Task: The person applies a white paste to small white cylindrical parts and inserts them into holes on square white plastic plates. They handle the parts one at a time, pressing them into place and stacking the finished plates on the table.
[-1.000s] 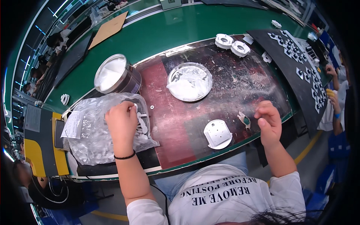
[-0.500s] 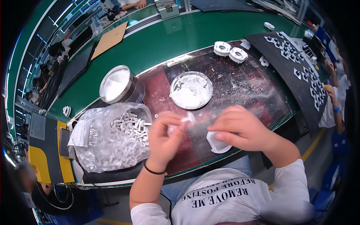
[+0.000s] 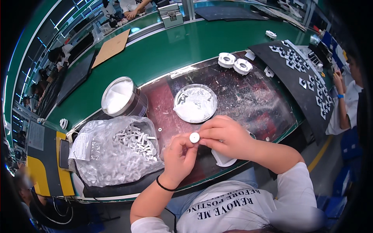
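Note:
A white round-headed plastic pin (image 3: 194, 137) is pinched in the fingers of my left hand (image 3: 180, 153), its disc face turned up with a small mark at the centre. My right hand (image 3: 227, 136) is closed too, thumb and fingertips meeting at the edge of that disc; anything else between them is hidden. Under my right wrist lies a white plastic housing (image 3: 222, 158), partly covered, near the table's front edge. Just beyond my hands sits a round metal lid (image 3: 195, 104) smeared with white grease. A clear plastic bag (image 3: 112, 171) of similar white pins (image 3: 136, 141) lies left of my left hand.
An open tin (image 3: 118, 97) of white grease stands behind the bag. A small white ring (image 3: 159, 129) lies beside it. Two white round housings (image 3: 234, 64) sit at the mat's far edge. On the right, a dark board (image 3: 279, 73) carries several small parts; a co-worker (image 3: 347, 93) is beyond it.
My hands have come together: the right moved left from over the housing to the pin. The pin's disc now faces up. The whole view has shifted slightly.

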The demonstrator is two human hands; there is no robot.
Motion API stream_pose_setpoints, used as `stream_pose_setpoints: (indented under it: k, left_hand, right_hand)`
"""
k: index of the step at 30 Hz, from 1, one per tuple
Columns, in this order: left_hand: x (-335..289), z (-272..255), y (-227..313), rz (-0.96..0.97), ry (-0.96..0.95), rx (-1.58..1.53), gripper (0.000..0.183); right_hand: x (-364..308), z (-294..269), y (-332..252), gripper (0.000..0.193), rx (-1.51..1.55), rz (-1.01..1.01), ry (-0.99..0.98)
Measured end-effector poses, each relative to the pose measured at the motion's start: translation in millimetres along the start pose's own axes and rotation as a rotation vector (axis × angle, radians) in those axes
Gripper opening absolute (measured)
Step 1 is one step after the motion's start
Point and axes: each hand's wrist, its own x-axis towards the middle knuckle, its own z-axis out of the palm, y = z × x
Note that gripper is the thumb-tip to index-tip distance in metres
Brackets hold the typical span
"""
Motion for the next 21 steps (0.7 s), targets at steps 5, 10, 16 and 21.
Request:
stream_pose_setpoints:
  k: [5,10,16,21]
  left_hand:
    - [-7,0,-5,0.002,-0.152,-0.072,0.026]
    - [5,0,7,0.147,-0.211,0.022,0.03]
    - [9,-6,6,0.164,-0.218,0.141,0.037]
    - [10,-7,7,0.16,-0.208,0.168,0.035]
  right_hand:
    - [4,1,16,0.018,0.234,0.013,-0.042]
    - [2,-16,21,0.019,0.257,0.232,-0.02]
    - [18,-24,80,0.015,-0.029,0.242,0.119]
    - [32,-23,106,0.01,-0.317,0.125,0.106]
